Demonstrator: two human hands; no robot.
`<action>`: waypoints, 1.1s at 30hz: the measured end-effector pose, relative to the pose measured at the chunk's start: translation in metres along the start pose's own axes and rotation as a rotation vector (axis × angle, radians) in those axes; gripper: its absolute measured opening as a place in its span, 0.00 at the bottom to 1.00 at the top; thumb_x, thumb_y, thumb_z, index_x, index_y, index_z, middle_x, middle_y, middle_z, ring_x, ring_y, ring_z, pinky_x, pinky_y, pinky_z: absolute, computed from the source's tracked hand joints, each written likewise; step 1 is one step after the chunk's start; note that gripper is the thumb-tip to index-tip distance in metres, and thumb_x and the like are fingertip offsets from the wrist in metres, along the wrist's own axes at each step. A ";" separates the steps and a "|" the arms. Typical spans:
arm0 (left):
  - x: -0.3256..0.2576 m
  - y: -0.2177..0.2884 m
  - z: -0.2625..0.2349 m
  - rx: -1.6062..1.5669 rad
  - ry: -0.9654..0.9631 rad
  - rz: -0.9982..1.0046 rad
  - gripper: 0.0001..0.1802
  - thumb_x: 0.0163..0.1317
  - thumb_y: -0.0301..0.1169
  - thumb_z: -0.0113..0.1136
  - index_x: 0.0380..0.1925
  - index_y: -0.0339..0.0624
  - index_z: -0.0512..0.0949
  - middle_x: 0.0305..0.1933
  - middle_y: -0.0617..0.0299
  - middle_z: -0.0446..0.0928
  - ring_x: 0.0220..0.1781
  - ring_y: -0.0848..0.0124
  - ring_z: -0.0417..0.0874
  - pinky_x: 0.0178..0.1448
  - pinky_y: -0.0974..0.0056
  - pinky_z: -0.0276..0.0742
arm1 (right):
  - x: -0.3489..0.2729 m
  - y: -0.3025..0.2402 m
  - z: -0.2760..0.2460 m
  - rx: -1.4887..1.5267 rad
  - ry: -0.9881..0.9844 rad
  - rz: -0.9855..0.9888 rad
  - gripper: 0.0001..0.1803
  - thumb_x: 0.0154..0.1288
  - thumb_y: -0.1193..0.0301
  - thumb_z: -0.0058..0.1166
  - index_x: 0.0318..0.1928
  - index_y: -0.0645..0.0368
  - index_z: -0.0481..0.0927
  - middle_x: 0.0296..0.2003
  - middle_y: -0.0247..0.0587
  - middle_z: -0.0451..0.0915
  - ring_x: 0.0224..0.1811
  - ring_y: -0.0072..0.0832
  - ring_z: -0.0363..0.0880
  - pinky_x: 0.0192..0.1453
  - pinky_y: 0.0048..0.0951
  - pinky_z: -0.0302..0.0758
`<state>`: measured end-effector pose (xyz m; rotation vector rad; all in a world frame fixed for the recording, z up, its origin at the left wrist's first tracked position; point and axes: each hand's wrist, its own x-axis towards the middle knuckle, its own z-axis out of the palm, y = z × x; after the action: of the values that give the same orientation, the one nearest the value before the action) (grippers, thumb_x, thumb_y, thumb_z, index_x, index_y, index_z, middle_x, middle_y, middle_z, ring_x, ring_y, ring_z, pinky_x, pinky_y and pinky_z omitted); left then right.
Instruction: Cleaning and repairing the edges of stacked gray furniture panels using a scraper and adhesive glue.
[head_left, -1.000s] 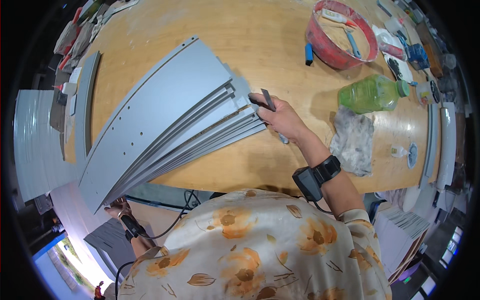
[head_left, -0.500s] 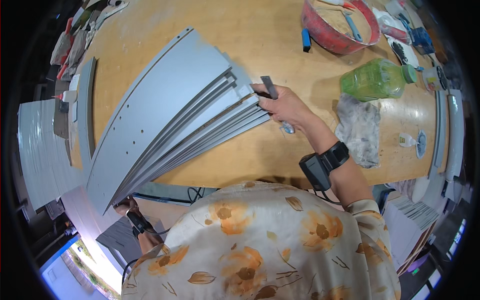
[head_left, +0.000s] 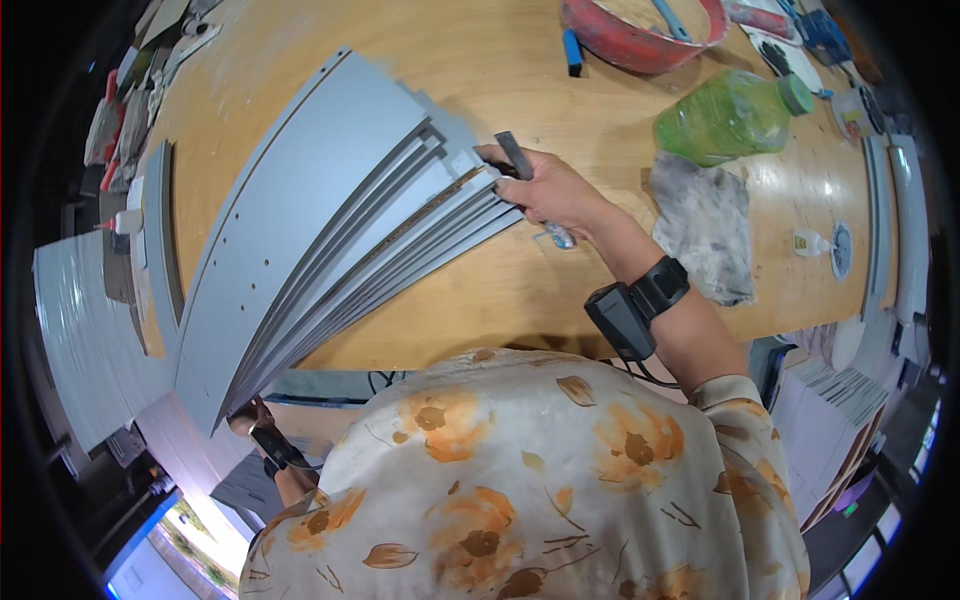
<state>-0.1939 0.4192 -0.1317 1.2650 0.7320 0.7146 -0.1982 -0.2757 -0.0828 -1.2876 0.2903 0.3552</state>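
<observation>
Several light grey panels (head_left: 290, 190) lie fanned out in a stack on the wooden table, with a row of small holes in the top one. My right hand (head_left: 560, 190) is closed at their far right end, thumb on the edges and fingers behind. The same hand also holds a putty knife (head_left: 513, 155), its flat grey blade pointing up past the fingers and its handle end below the palm. At the near left corner of the stack, beyond the table's edge, my left hand (head_left: 248, 415) grips the panels; its fingers are partly hidden.
A red tub (head_left: 650, 55) of pale powder stands far right, beside a blue block (head_left: 572, 52). Nearer are a green bottle (head_left: 725, 118), a stained cloth (head_left: 703, 228) and a small white bottle (head_left: 810, 241). Wrapped boards (head_left: 80, 340) stand left; grey strips lie along both table sides.
The whole view has shifted slightly, so the table and everything on it sit further left and up. Both hands keep their hold; the panels look nearly unmoved on the table.
</observation>
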 end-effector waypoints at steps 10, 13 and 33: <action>-0.068 0.002 0.063 0.121 -0.002 -0.265 0.26 0.65 0.49 0.40 0.56 0.46 0.69 0.58 0.57 0.72 0.61 0.60 0.71 0.63 0.52 0.64 | -0.007 0.011 -0.016 -0.074 0.094 0.037 0.19 0.62 0.71 0.52 0.55 0.54 0.76 0.29 0.30 0.74 0.23 0.16 0.65 0.24 0.20 0.62; -0.060 0.011 0.055 0.159 -0.022 -0.271 0.27 0.65 0.50 0.42 0.57 0.46 0.68 0.57 0.57 0.73 0.61 0.61 0.70 0.63 0.53 0.63 | 0.000 0.011 -0.017 -0.028 0.040 0.032 0.20 0.63 0.73 0.50 0.56 0.53 0.75 0.24 0.25 0.67 0.18 0.12 0.56 0.19 0.16 0.55; -0.081 0.012 0.077 0.686 0.370 0.147 0.28 0.63 0.50 0.45 0.54 0.39 0.71 0.55 0.51 0.74 0.57 0.56 0.73 0.60 0.54 0.68 | 0.003 0.013 -0.018 0.017 0.061 -0.004 0.25 0.57 0.74 0.57 0.58 0.57 0.74 0.35 0.34 0.77 0.32 0.19 0.73 0.35 0.22 0.70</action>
<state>-0.1793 0.3121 -0.1016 1.8450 1.2653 0.8654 -0.2013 -0.2894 -0.1000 -1.2838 0.3418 0.3099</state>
